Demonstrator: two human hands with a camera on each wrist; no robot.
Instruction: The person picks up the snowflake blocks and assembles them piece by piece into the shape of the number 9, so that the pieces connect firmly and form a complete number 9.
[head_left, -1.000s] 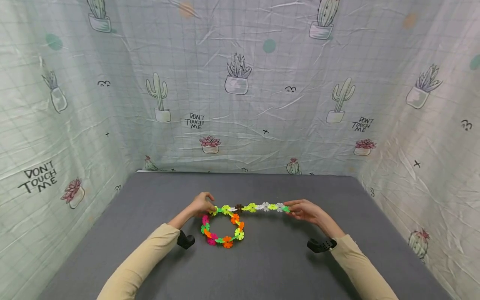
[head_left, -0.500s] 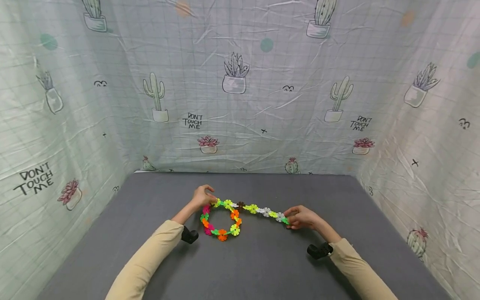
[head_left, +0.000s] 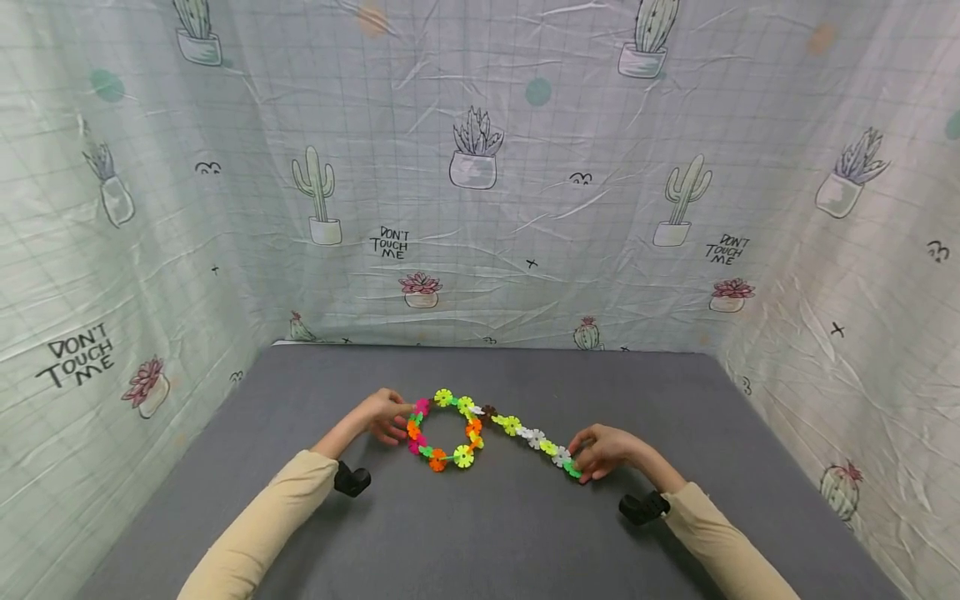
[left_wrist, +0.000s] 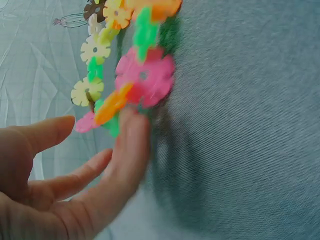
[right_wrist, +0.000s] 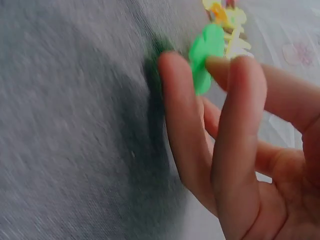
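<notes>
On the grey table (head_left: 525, 533) lies a chain of plastic interlocking flower discs (head_left: 463, 457), its left part a closed ring and its right part a straight tail. My left hand (head_left: 384, 415) is at the ring's left side, fingertips right by its pink and orange discs. In the left wrist view the thumb stands apart from the fingers, and a pink disc (left_wrist: 145, 77) overlaps the fingertip. At the tail's far end my right hand (head_left: 604, 448) pinches the green end disc (right_wrist: 206, 55) between its fingertips. A brown disc (head_left: 489, 412) sits where tail and ring meet.
A pale curtain (head_left: 480, 250) printed with cacti stands behind the table and along both sides. Each wrist wears a black camera band, the left band (head_left: 351, 479) hanging below the sleeve and the right band (head_left: 643, 507) likewise.
My left hand has let go of the ring's top and moved to its left side. The right hand has drawn the tail's end toward me, so the tail slants down to the right.
</notes>
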